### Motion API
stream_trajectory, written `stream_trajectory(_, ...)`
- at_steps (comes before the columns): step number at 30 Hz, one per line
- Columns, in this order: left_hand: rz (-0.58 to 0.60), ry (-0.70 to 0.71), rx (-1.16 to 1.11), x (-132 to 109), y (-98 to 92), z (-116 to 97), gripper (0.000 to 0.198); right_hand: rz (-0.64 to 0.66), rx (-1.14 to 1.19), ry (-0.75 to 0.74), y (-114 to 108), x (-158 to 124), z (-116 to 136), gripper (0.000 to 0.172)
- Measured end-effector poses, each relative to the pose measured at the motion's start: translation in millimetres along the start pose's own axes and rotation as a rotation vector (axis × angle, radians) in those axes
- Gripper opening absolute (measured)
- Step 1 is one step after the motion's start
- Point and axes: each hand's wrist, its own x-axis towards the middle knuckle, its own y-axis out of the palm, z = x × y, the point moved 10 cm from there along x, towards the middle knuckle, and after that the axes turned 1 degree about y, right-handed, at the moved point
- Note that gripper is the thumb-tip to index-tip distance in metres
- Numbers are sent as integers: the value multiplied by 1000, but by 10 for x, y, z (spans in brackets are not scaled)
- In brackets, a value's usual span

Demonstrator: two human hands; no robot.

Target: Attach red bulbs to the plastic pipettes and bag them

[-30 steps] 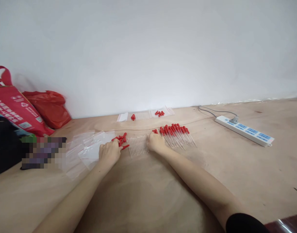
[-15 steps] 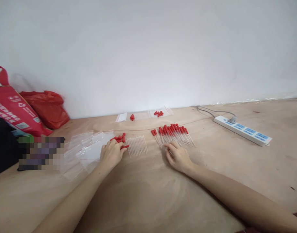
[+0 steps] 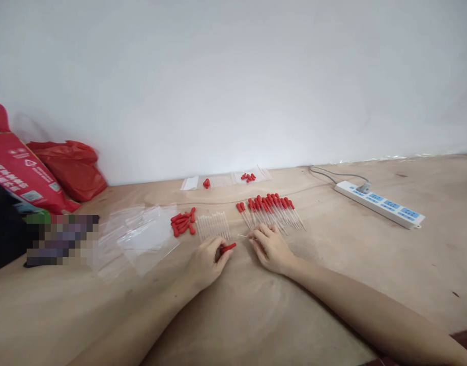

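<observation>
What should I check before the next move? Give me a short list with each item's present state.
1. Left hand has a red cap: ok, held with one end jutting toward the right hand.
2. Right hand has a thin tube: ok, one end pokes out leftward.
3. Cap and thin tube joined: not ok, a gap lies between them.
4. Left hand off the row of clear tubes: cannot tell, the fingers overlap its near edge.
5. Power strip away from both hands: ok, off to the right.
</observation>
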Motion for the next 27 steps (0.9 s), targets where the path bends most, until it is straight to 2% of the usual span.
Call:
stream_trajectory(4, -16, -38, -62, -45, 62, 36, 5, 17, -5, -72, 25, -2, 87, 15)
stream_trajectory(12, -9, -93, -163, -53, 82, 111, 10, 17, 11, -87, 53, -6, 115, 15)
stream_trajectory(20, -56, -1, -179, -48, 27, 36, 18, 6, 50, -75, 20, -5, 105, 14)
stream_trajectory(27, -71, -40, -223, -45, 13, 72, 15, 52, 99, -135, 85, -9, 186, 14)
